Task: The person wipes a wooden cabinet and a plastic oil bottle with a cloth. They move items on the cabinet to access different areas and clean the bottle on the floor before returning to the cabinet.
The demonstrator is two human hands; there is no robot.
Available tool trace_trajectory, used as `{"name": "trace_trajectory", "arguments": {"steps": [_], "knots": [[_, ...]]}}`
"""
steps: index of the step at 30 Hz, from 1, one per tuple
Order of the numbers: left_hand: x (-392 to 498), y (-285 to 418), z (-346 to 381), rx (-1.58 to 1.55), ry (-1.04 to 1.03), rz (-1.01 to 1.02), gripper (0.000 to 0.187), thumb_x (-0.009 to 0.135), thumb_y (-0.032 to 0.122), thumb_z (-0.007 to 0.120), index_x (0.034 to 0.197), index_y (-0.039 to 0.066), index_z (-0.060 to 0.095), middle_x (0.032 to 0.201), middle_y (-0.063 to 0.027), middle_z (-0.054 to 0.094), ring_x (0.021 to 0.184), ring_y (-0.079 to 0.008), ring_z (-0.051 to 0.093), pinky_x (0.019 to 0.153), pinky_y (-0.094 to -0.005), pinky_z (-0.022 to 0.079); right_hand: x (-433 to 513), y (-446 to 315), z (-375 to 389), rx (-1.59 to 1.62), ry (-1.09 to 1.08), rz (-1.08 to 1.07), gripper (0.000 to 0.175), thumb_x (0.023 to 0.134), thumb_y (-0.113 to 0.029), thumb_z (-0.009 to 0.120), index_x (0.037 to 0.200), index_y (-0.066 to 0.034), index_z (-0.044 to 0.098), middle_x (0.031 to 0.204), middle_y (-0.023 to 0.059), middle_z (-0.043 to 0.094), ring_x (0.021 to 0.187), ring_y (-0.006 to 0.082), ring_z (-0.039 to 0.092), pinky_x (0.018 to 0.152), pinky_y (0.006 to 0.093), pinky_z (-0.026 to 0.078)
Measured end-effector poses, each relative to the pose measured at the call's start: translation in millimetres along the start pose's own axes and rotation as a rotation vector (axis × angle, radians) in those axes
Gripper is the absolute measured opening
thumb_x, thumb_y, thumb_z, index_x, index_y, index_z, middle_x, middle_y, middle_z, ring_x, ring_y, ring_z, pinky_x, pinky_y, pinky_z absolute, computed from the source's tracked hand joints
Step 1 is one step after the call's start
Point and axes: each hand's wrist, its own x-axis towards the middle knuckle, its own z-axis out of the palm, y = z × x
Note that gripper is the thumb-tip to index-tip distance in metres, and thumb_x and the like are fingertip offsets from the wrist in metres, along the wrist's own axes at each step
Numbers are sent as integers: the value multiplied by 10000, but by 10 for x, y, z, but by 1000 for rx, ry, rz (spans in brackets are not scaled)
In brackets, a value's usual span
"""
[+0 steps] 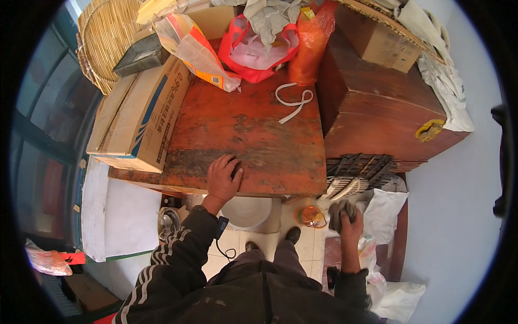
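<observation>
My left hand (223,178) rests palm down near the front edge of a worn red wooden tabletop (243,129), its fingers slightly apart and nothing seen in them. To the right of the table, my right hand (351,222) grips a bunched dark grey cloth (339,215) over the lower area. A white strap (297,106) lies curled on the far right part of the tabletop. Left of my left hand stands a closed cardboard box (133,121) bearing printed writing.
At the table's back are a red bag (255,75), an orange plastic bag (305,60) and a plastic packet (198,52). A wooden chest (388,117) stands right. Below are a white basin (247,212), an oil bottle (311,216) and white sacks (384,214).
</observation>
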Motion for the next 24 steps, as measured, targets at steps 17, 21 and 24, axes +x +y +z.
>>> {"name": "trace_trajectory", "arguments": {"steps": [17,21,24], "knots": [[121,126,-51,57,-49,-93,302,937,265,714,1176,81,720,1370,-126,646,1308,-375,573,1075,-528,454,2160,-558,1761,-847,-238,-673,587,840,-233,751,1359,-39,557,1344,206,583,1314,411,511,1053,535,425],[125,112,-40,58,-80,-123,317,999,306,673,1223,87,717,1409,-139,630,1345,-394,549,1090,-554,459,1794,-555,1453,-823,-292,-783,548,828,-198,722,1320,-16,564,1391,221,572,1335,417,509,1064,541,410],[110,104,-36,60,-79,-128,320,1004,317,667,1221,89,719,1411,-137,631,1349,-394,547,1091,-555,458,1736,-555,1412,-819,-310,-778,539,820,-180,706,1312,-11,565,1427,232,556,1370,417,493,1071,542,408]]}}
